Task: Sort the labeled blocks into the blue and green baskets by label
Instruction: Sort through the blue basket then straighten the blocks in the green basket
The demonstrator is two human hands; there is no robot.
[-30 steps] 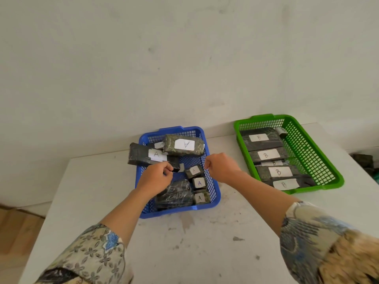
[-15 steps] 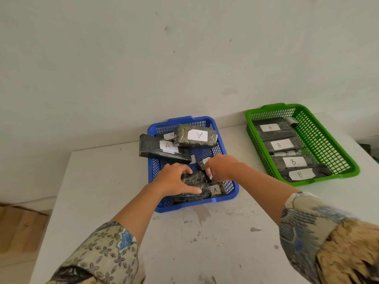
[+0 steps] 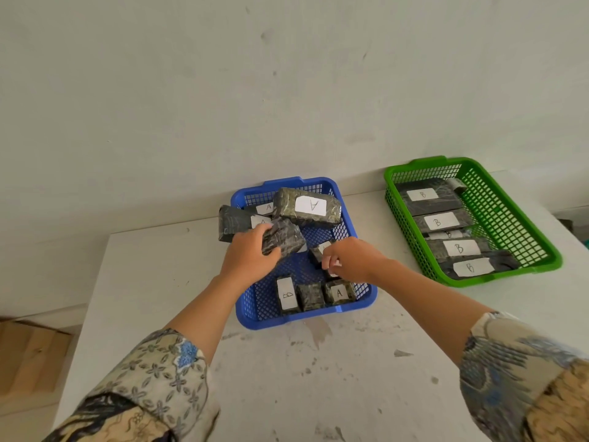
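The blue basket [image 3: 347, 309] sits mid-table with dark wrapped blocks in it. My left hand [image 3: 248, 260] grips a large dark block [image 3: 285, 237], lifted and tilted above the basket floor. My right hand [image 3: 353, 261] hovers over the basket's right side with fingers curled around a small white-labeled block [image 3: 333, 272], mostly hidden. On the basket's near side stand a small block labeled B [image 3: 287, 295], an unlabeled one [image 3: 309, 296] and one labeled A [image 3: 339, 292]. A big block labeled A [image 3: 307, 207] lies across the far end. The green basket [image 3: 510, 218] at right holds several B blocks.
A long dark block [image 3: 231, 221] overhangs the blue basket's left rim. The white table [image 3: 318, 378] is stained in front of the baskets. A pale wall rises right behind them. A wooden floor [image 3: 28, 355] shows past the table's left edge.
My left hand has lifted the large dark block off the basket's near side, uncovering the small blocks beneath. My right hand moved slightly right. The camera shifted, so the baskets sit further right.
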